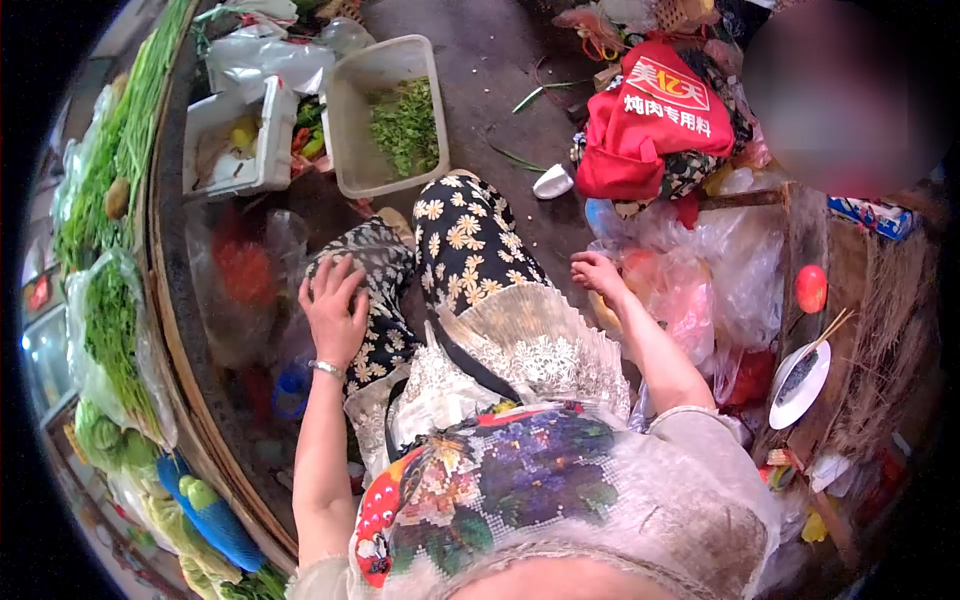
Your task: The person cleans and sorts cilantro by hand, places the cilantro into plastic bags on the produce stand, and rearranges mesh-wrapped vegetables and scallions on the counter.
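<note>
My left hand [337, 308] rests palm down on my dark flower-print trousers [375, 265], its fingers spread, with a bracelet [327, 369] on the wrist. It holds nothing. To the right of my lap, my right hand [597, 277] hangs in the air with loosely bent fingers somewhat apart, and no object shows in it. Clear plastic bags [735, 270] lie close beside that hand. Beyond my knees stands a translucent plastic tub [345, 110], with leafy green herbs [405, 125] heaped on its right side.
A white foam box [262, 140] adjoins the tub. Vegetables, including long green stalks [150, 110], line the left ledge [165, 300]. A red cloth [650, 125] covers something at upper right. On the right, a white dish [808, 395] with chopsticks and a red fruit [811, 288] sit on a wooden surface.
</note>
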`<move>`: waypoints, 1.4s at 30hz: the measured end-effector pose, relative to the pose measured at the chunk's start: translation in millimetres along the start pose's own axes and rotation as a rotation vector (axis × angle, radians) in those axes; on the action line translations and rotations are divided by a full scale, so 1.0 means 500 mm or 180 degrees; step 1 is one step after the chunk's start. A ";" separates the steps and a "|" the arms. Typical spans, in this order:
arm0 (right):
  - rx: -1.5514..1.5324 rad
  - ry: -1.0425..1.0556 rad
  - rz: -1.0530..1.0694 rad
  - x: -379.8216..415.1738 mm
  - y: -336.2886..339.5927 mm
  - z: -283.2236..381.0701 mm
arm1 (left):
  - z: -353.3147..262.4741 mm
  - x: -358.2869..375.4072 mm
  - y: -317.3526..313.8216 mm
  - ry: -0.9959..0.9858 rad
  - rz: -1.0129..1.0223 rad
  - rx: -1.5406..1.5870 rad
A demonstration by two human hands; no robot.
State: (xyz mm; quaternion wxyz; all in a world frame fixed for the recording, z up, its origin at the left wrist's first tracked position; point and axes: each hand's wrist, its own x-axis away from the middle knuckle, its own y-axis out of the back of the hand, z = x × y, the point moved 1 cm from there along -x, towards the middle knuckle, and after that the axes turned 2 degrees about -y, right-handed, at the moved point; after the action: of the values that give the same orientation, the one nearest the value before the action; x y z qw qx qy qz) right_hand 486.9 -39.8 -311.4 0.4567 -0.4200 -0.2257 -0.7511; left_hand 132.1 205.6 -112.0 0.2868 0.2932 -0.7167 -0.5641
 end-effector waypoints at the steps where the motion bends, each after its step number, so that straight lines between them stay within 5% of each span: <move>1: 0.0032 0.0017 0.0009 0.004 -0.008 0.002 | 0.001 0.003 0.000 0.0011 -0.0028 0.0027; 7: 0.1254 0.0840 0.0747 0.064 -0.048 -0.023 | 0.055 0.034 -0.061 0.0102 -0.0090 0.0188; 9: 0.0628 0.0212 0.1056 0.121 -0.075 -0.027 | 0.050 0.032 -0.057 0.0131 -0.0067 0.0308; 14: 0.0845 0.0519 0.1091 0.155 -0.086 -0.010 | 0.030 0.025 -0.034 0.0098 -0.0196 0.0350; 17: -0.0045 -0.0144 0.1433 0.180 -0.109 0.033 | 0.052 0.036 -0.048 0.0141 0.0002 0.1052; 19: 0.0104 -0.0162 0.1512 0.177 -0.120 0.034 | 0.026 0.017 -0.012 -0.0101 -0.0269 -0.0013; 26: 0.0692 -0.0101 0.1423 0.140 -0.148 0.027 | 0.018 0.026 0.006 0.0115 -0.0100 -0.0094; 31: 0.0767 -0.0345 0.1219 0.123 -0.173 0.016 | 0.012 -0.017 0.018 0.0438 0.1044 0.0183; 33: 0.0775 -0.0509 0.1129 0.112 -0.184 0.011 | 0.011 -0.035 -0.012 0.0370 0.0939 0.0074; 34: 0.0777 -0.0603 0.1083 0.104 -0.190 0.010 | 0.022 -0.051 -0.026 -0.0176 -0.0419 -0.0053; 42: 0.0832 -0.1306 0.0604 0.131 -0.201 0.083 | 0.098 -0.139 0.007 0.0030 0.0444 0.0921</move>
State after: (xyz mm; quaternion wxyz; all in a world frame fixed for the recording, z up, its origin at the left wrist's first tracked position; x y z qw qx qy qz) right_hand 401.5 5.8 -229.6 0.5201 -0.5203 -0.3683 -0.5684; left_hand 141.5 289.5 -124.2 0.2833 0.2837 -0.8077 -0.4322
